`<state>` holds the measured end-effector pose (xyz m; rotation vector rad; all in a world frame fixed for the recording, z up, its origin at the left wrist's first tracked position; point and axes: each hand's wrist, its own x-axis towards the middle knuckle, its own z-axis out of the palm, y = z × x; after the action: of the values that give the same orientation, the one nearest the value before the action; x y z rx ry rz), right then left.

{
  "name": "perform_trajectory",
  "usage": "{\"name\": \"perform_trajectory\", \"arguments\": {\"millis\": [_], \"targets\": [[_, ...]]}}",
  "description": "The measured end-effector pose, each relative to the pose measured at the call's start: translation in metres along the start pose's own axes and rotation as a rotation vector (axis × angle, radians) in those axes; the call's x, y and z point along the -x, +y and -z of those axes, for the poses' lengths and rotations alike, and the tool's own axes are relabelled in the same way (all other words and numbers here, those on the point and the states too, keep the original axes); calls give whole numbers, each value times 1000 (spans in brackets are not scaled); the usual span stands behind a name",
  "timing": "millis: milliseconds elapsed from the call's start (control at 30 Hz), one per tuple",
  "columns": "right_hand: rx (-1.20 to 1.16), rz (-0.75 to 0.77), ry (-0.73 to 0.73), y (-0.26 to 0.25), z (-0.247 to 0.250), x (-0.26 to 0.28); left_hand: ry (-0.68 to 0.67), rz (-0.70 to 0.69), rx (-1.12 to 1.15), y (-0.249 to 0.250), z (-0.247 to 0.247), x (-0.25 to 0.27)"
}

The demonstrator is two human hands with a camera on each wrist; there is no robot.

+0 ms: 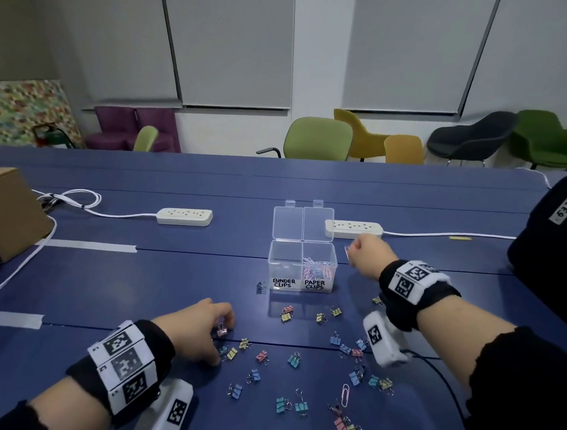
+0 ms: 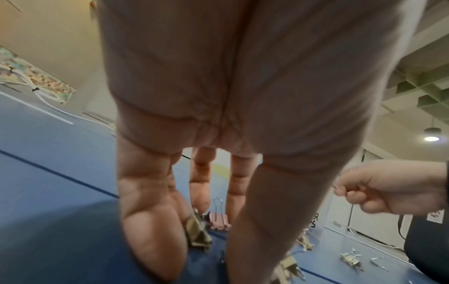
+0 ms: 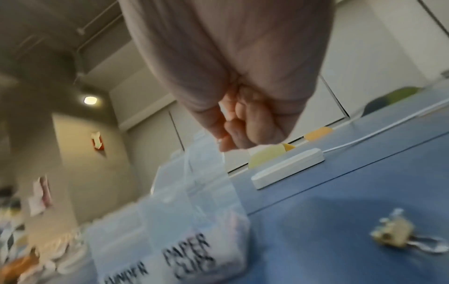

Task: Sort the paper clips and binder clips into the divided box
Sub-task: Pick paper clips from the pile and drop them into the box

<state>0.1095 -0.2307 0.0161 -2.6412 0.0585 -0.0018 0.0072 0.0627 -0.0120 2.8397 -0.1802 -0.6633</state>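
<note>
Blue surface [image 1: 148, 279] in a meeting room, green, yellow and dark chairs [image 1: 317, 137] along the far wall, 2 white power strips [image 1: 184, 216] with cables, cardboard box [image 1: 6, 210] at far left. Clear divided box [image 1: 302, 266] sits mid-surface, both lids flipped open toward the back; front labels read BINDER CLIPS on the left half, PAPER CLIPS on the right. Right compartment holds a heap of paper clips [image 1: 317, 269]; left compartment looks bare. Left hand [image 1: 196, 332] is down on the surface, fingers [image 2: 150, 226] curled over a pink binder clip [image 1: 222, 331], thumb and fingertips closing on it in the left wrist view, though a firm pinch isn't clear. Right hand [image 1: 368, 255] is raised just right of the box near its rim, fingers curled tight, pinching a small pale paper clip [image 1: 346, 251]; right wrist view is blurred. Loose binder clips [image 1: 295, 360], blue, yellow, pink and teal, are scattered on the surface between the hands and nearer the person, 1 dark one [image 1: 261, 287] just left of the box. 1 pink paper clip [image 1: 345, 394] lies among them near the front.
</note>
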Motion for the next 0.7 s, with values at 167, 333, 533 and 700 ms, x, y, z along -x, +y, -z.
{"name": "perform_trajectory", "arguments": {"millis": [167, 333, 533, 700], "targets": [[-367, 61, -5, -17, 2, -3, 28, -24, -22, 9, -4, -7], [-118, 133, 69, -13, 3, 13, 86, -44, -31, 18, -7, -13], [218, 149, -437, -6, -4, 60, 80, 12, 9, 28, -8, -15], [510, 277, -512, -11, -16, 84, 55, 39, 47, 33, -6, -12]]}}
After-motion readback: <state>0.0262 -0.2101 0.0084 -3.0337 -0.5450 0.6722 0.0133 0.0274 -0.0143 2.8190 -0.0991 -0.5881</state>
